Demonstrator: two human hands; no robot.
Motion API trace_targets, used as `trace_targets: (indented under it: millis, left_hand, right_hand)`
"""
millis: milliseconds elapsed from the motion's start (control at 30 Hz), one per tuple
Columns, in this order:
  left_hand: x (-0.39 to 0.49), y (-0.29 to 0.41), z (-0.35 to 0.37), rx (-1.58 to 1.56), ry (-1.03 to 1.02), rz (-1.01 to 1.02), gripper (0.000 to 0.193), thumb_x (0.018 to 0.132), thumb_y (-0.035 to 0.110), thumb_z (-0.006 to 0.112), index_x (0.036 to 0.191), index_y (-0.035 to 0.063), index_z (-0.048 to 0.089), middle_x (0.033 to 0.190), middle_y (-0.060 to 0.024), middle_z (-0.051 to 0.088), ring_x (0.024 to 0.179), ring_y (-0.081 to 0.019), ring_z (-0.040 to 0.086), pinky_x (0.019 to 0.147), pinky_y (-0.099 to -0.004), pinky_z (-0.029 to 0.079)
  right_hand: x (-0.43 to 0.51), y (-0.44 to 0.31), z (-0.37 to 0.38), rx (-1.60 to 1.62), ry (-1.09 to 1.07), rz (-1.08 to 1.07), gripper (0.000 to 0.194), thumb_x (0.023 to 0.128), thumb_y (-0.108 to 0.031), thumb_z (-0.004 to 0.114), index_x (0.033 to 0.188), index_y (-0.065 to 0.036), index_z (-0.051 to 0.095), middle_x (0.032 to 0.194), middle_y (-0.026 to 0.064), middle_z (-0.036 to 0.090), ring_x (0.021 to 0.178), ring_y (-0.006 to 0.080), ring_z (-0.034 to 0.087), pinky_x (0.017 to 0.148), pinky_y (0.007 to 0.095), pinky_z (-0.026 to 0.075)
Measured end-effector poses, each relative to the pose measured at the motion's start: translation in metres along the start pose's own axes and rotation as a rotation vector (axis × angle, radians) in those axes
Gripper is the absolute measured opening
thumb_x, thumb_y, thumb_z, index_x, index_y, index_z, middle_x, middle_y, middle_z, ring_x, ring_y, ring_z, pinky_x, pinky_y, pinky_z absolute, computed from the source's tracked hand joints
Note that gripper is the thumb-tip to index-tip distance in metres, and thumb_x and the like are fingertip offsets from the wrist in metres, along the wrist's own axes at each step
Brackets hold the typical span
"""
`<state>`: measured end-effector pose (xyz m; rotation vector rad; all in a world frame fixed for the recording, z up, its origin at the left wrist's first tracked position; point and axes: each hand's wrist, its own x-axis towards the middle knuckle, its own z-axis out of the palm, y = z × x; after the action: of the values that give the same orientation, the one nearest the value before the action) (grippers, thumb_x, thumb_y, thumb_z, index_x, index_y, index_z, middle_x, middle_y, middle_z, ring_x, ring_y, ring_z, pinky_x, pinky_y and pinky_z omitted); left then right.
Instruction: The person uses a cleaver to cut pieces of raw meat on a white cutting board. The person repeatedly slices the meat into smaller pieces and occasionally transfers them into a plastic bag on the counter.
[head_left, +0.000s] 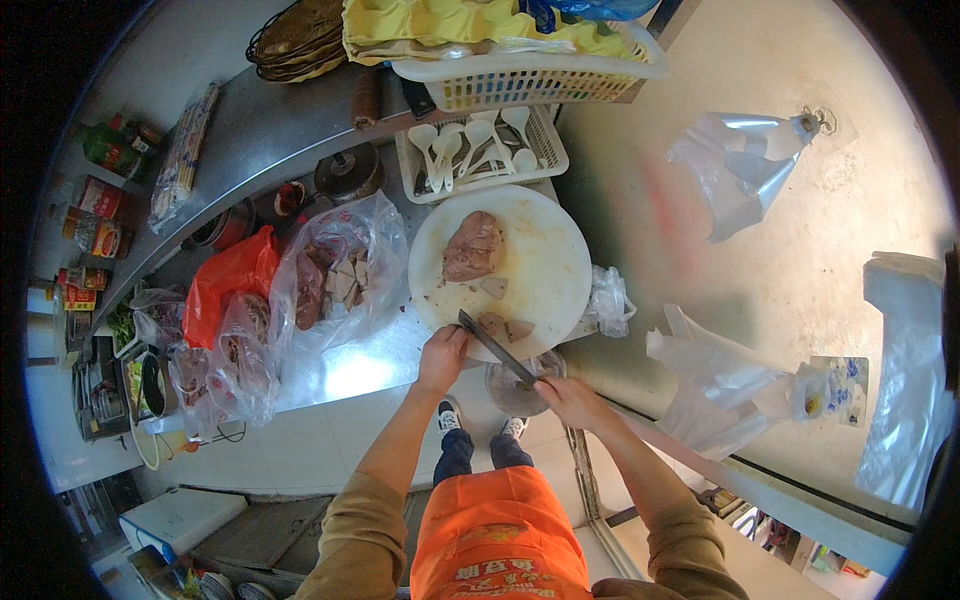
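Observation:
My right hand (574, 401) grips the handle of a kitchen knife (495, 346). Its dark blade slants up and left across the near edge of a round white cutting board (559, 247). At the board's near left edge, close to the knife's tip, my left hand (444, 356) has its fingers bent together; whether they hold anything is hidden. Two cut pieces of cooked meat (519, 330) lie beside the blade. Farther up the board rest a large chunk of cooked meat (474, 247), apparently liver, and a small slice (494, 287).
Left of the board, an open clear plastic bag (382, 247) holds cut and whole meat, beside a red bag (229, 289). A basket of white spoons (480, 146) stands behind. Below the near edge is a transparent container (517, 394). Plastic bags (739, 169) hang on the right wall.

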<state>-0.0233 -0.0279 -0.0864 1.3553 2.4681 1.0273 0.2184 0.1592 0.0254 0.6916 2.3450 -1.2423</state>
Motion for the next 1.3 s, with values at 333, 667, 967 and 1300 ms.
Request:
trace_targets:
  millis: [333,667,967,1300]
  left_hand:
    - [0.012,0.009,0.006,-0.212,0.117,-0.238,0.015,0.097,-0.001,0.068,0.109,0.0045,0.077,0.103,-0.0171,0.078,0.092,-0.0378,0.076,0.084,-0.0446,0.062]
    - [0.043,0.062,-0.04,-0.31,0.031,-0.143,0.029,0.092,0.017,0.085,0.115,0.002,0.075,0.105,-0.0152,0.072,0.093,-0.0324,0.073,0.085,-0.0415,0.059]
    - [0.04,0.086,0.011,-0.148,0.161,-0.066,0.027,0.092,0.016,0.084,0.11,0.0029,0.07,0.11,-0.018,0.064,0.106,-0.0422,0.063,0.092,-0.0516,0.052]
    - [0.072,0.033,0.031,-0.005,0.08,0.103,0.032,0.104,0.017,0.068,0.133,0.0038,0.068,0.138,-0.0213,0.063,0.125,-0.044,0.059,0.108,-0.054,0.047]
  right_hand:
    - [-0.017,0.0,-0.019,0.264,0.035,0.044,0.042,0.112,-0.038,0.053,0.126,-0.003,0.072,0.093,0.0199,0.078,0.083,0.0423,0.075,0.073,0.0529,0.058]
    - [-0.072,-0.038,-0.075,-0.63,0.233,-0.159,0.053,0.1,-0.04,0.071,0.141,-0.008,0.069,0.101,0.0124,0.079,0.087,0.0339,0.078,0.074,0.0475,0.063]
    - [-0.061,-0.032,-0.076,-0.82,0.288,-0.254,0.05,0.094,-0.046,0.078,0.133,-0.014,0.074,0.093,0.005,0.077,0.082,0.0261,0.077,0.066,0.0413,0.06]
    - [-0.113,0.021,-0.079,-0.51,0.405,-0.15,0.045,0.095,-0.039,0.077,0.133,-0.016,0.076,0.085,0.0097,0.076,0.073,0.0249,0.075,0.066,0.0429,0.059]
